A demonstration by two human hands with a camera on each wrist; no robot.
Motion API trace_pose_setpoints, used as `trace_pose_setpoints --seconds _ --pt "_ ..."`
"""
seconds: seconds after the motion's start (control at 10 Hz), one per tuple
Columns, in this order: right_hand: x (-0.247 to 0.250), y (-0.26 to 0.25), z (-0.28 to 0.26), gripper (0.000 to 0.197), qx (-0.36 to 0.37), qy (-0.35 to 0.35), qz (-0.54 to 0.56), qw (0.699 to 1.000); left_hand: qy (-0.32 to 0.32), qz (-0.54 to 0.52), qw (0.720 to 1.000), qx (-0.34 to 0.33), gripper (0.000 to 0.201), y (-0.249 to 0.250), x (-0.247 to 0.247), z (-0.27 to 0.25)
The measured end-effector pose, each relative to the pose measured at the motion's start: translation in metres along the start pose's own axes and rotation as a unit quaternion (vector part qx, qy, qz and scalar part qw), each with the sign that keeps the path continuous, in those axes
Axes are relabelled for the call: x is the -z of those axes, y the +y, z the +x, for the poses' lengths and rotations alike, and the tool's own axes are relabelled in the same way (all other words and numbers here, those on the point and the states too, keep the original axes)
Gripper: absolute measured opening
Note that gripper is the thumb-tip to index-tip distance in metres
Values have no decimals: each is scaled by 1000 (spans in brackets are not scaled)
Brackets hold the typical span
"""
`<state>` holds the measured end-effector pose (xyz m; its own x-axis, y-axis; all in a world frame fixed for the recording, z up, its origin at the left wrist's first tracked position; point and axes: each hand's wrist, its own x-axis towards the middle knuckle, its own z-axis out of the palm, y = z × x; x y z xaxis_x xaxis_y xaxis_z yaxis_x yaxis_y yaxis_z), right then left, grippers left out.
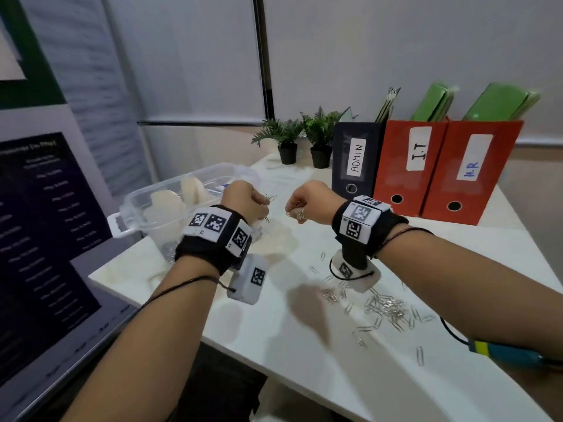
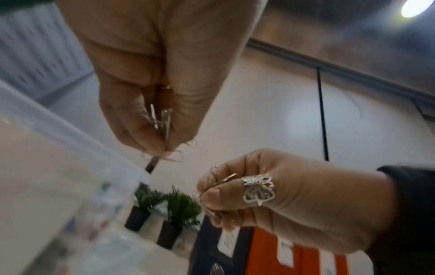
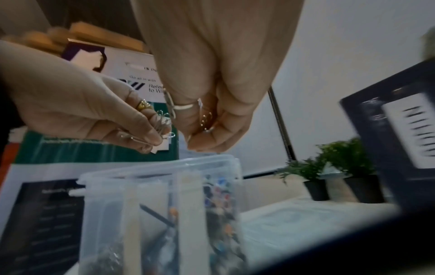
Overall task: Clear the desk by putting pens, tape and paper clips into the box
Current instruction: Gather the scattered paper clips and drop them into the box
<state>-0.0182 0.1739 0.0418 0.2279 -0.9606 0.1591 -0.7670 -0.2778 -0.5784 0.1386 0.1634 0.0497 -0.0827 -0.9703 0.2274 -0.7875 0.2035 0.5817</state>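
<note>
A clear plastic box [image 1: 134, 202] stands at the desk's back left with tape rolls [image 1: 190, 187] inside; the right wrist view shows pens in the box [image 3: 160, 214]. My left hand [image 1: 243, 202] is raised at the box's right end and pinches several silver paper clips [image 2: 162, 126]. My right hand [image 1: 301, 202] hovers just right of it, fingers curled round more paper clips [image 3: 204, 119]. A loose scatter of paper clips [image 1: 384, 309] lies on the white desk [image 1: 274, 345] under my right forearm.
Two small potted plants [image 1: 304, 138] and three file boxes, a dark ADMIN one [image 1: 356, 159] and two red ones [image 1: 441, 169], line the back edge. A dark printed board [image 1: 39, 223] leans at the left. A blue and yellow item [image 1: 502, 351] lies at the right edge.
</note>
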Motion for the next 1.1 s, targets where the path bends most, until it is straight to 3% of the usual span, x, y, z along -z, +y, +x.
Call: trace_pose_setpoints --seconds 0.1,0.2,0.3,0.4,0.6,0.7,0.8,0.9,1.0,1.1 --pt "-14 -38 32 18 33 10 84 996 102 20 992 68 19 -23 46 8" --pt "-35 -85 69 19 63 -2 114 991 147 86 976 135 26 -57 90 23" --pt "-62 -129 104 18 80 -44 85 992 113 170 962 180 34 -89 115 29" --pt "-88 -151 128 18 74 -70 32 994 36 272 936 219 21 -106 123 31" --pt "-114 -158 144 32 74 -78 -101 989 -40 182 952 241 13 -151 123 73" --pt "-114 -155 145 35 74 -73 -103 989 -17 150 956 253 54 -210 114 131" --pt "-110 -151 140 34 87 -71 -100 989 -3 129 963 238 49 -168 114 97" --pt "-101 -145 128 33 129 -72 -92 985 10 143 968 208 30 -125 114 57" --pt "-87 -135 111 34 150 -49 -77 985 6 144 971 192 31 -114 113 47" --pt "-68 -113 89 33 134 -7 -52 990 50 111 982 142 29 -96 104 34"
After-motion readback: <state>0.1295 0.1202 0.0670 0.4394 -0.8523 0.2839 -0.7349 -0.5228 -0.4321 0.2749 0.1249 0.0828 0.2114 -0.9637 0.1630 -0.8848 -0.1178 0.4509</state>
